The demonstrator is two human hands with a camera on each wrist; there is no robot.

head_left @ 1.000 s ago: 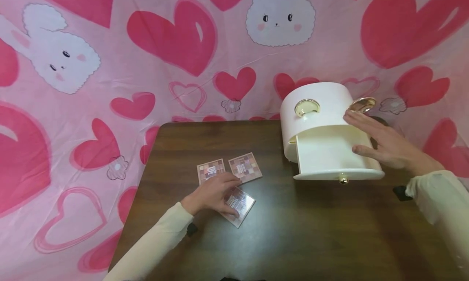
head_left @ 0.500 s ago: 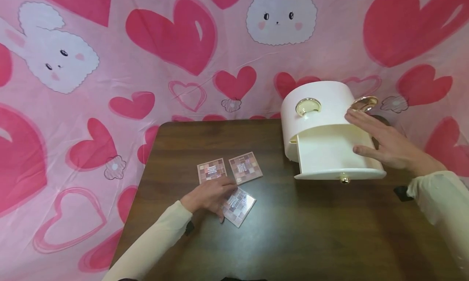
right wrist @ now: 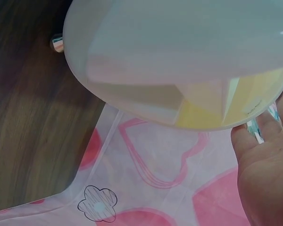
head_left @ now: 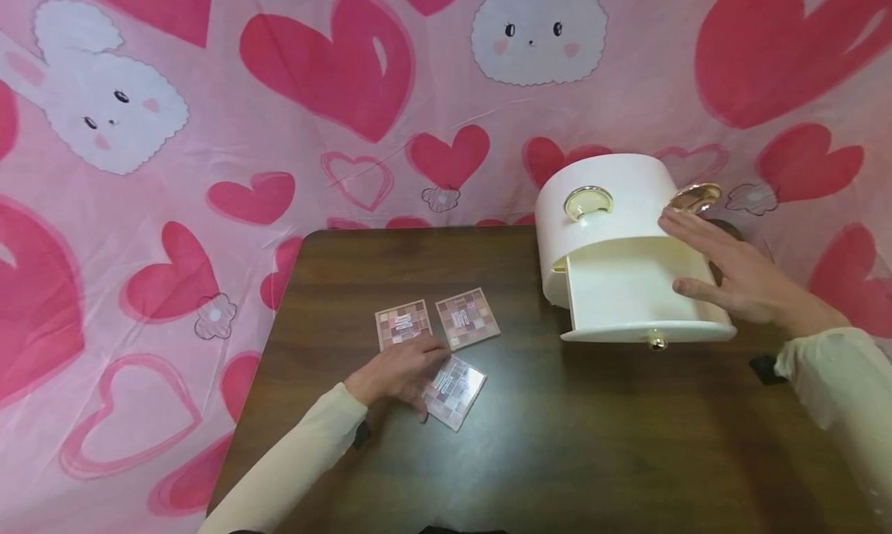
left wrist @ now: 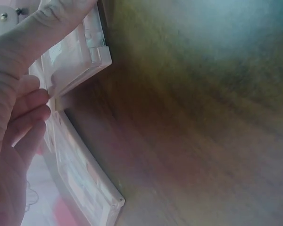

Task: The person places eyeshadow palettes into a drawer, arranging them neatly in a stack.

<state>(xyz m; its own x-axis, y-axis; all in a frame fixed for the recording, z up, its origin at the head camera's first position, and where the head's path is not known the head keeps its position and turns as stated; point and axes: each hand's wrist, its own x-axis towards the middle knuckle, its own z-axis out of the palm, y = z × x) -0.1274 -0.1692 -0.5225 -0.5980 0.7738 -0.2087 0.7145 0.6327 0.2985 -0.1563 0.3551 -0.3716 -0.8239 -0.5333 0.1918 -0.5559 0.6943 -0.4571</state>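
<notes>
Three square eyeshadow palettes lie on the wooden table in the head view: a left palette (head_left: 404,322), a right palette (head_left: 468,318) and a near palette (head_left: 456,388). My left hand (head_left: 399,370) holds the near palette by its left part, thumb at the lower edge and fingers at the upper. The left wrist view shows that palette's edge (left wrist: 100,60) between thumb and bent fingers. A white rounded organizer (head_left: 606,197) stands at the right with its drawer (head_left: 637,294) pulled out. My right hand (head_left: 746,282) rests on its right side, fingers straight and nearly together.
Gold-rimmed round fittings (head_left: 588,203) sit on the organizer's top. A gold knob (head_left: 657,340) is on the drawer front. Behind the table (head_left: 557,456) hangs a pink cloth (head_left: 307,162) with hearts and rabbits.
My left hand has drawn back leftward from across the near palette to its left part, uncovering more of its face. The right hand has stayed on the organizer.
</notes>
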